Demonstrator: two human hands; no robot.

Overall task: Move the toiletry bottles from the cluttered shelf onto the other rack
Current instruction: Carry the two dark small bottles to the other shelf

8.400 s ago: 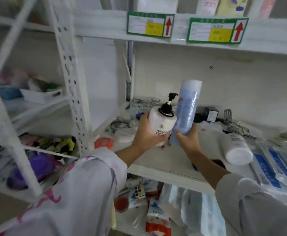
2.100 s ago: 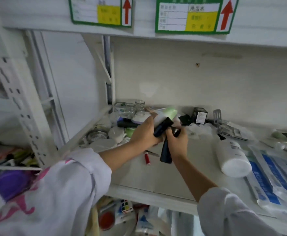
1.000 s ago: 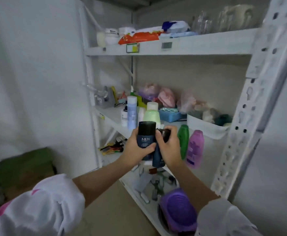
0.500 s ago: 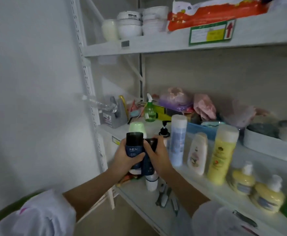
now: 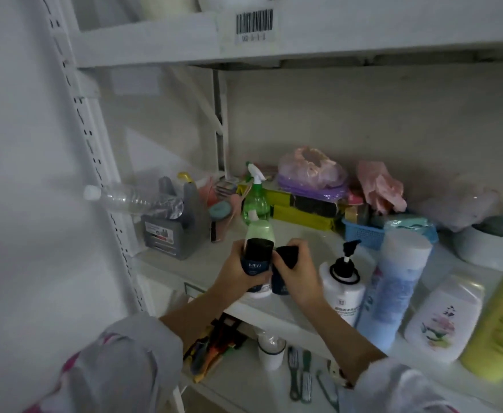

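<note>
Your left hand [image 5: 238, 271] grips the dark "MEN" bottle [image 5: 255, 261] and a pale green one [image 5: 259, 231] just left of the white pump bottle [image 5: 341, 289]. Your right hand [image 5: 299, 274] has its fingers [image 5: 296, 244] wrapped round a second dark bottle [image 5: 283, 271]. Both bottles are low over the shelf [image 5: 274, 315], apparently to be stood at the row's open end.

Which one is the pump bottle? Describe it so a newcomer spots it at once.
Start at the middle shelf of the white rack and look along the row of bottles at its front edge. The pump bottle stands upright just right of the right hand, beside the tall pale-blue bottle. It alone has a white body topped by a black pump.
</note>
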